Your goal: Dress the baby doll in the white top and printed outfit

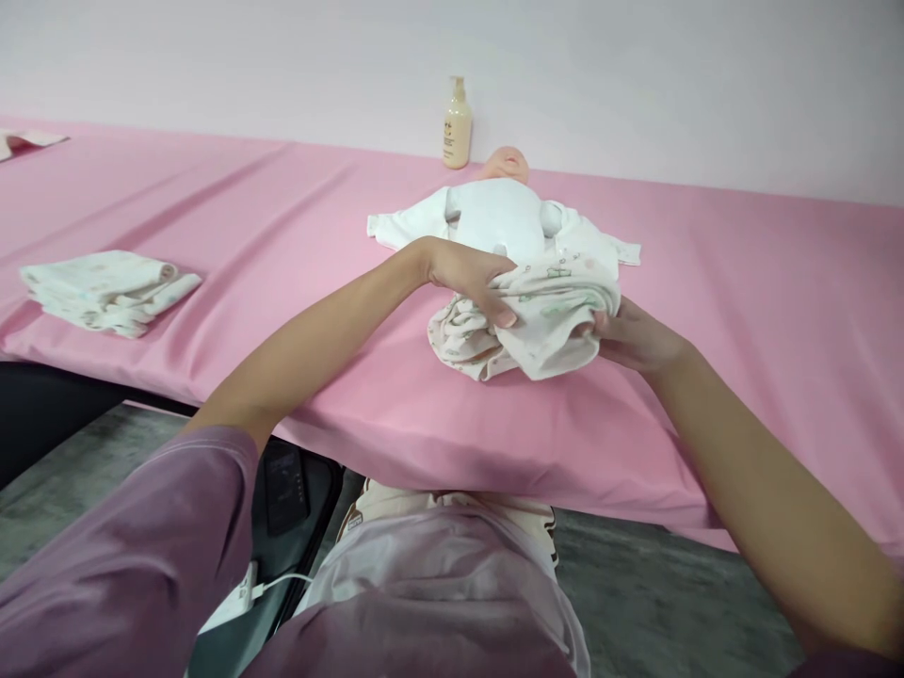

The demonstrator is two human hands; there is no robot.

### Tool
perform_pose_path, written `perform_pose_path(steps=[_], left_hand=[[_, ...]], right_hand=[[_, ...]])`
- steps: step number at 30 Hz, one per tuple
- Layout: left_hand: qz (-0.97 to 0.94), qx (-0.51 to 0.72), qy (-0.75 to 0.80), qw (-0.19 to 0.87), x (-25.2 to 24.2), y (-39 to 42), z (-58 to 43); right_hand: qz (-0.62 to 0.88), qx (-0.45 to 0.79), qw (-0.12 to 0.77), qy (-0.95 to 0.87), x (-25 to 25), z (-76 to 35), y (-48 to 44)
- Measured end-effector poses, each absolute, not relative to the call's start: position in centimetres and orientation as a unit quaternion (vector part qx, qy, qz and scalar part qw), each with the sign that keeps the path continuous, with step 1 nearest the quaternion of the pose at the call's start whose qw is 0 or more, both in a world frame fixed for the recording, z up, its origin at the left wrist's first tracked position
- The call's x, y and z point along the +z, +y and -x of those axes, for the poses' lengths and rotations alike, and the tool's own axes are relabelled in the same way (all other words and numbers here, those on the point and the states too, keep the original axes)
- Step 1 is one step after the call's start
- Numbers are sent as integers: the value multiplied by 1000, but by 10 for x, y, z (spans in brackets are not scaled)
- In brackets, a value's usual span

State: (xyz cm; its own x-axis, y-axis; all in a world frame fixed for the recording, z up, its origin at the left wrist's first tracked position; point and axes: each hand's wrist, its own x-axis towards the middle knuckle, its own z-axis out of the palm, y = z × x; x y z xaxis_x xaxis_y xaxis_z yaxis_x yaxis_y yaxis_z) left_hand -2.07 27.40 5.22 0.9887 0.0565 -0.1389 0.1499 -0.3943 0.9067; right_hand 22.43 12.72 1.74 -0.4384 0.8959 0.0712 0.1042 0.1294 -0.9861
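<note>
A baby doll (498, 209) lies on its back on the pink-covered table (297, 245), head toward the wall, resting on an open white baby shirt (395, 226). A bunched pair of printed white baby pants (543, 325) is gathered over the doll's lower end. My left hand (470, 278) is closed on the left side of the bunched pants. On their right side, my right hand (632, 337) grips the fabric, fingers tucked under it. The doll's legs are hidden by the cloth.
A folded stack of white baby clothes (105, 290) lies at the left of the table. A cream pump bottle (457, 125) stands by the wall behind the doll. Another cloth (24, 141) shows at the far left corner. A dark chair with a device and cable (282, 490) is below the table edge.
</note>
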Motion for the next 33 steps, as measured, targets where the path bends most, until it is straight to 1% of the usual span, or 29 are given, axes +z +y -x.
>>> perform_pose_path(steps=[2,6,9,15,17,21,23,26,30,33], left_hand=[[-835,-44,67,544,51,272,19],[-839,-32,63,540,55,273,23],[-837,-2,79,542,62,276,29],[-823,24,91,560,64,274,30],[-823,31,82,562,62,273,28],[-816,24,81,572,60,271,29],[-812,16,88,577,61,269,34],[-812,6,101,574,62,265,43],[-824,13,122,553,60,255,50],[-833,40,142,534,59,247,51]], right_hand=[[374,535,380,-655,18,-222,128],[331,547,347,-686,15,-225,131],[330,556,320,-692,12,-232,133],[308,589,306,-682,9,-236,133],[335,581,320,-669,10,-231,131],[383,548,400,-626,14,-219,129],[404,535,423,-609,17,-215,130],[436,521,417,-603,24,-212,130],[459,476,394,-639,36,-204,120],[468,421,412,-659,40,-195,107]])
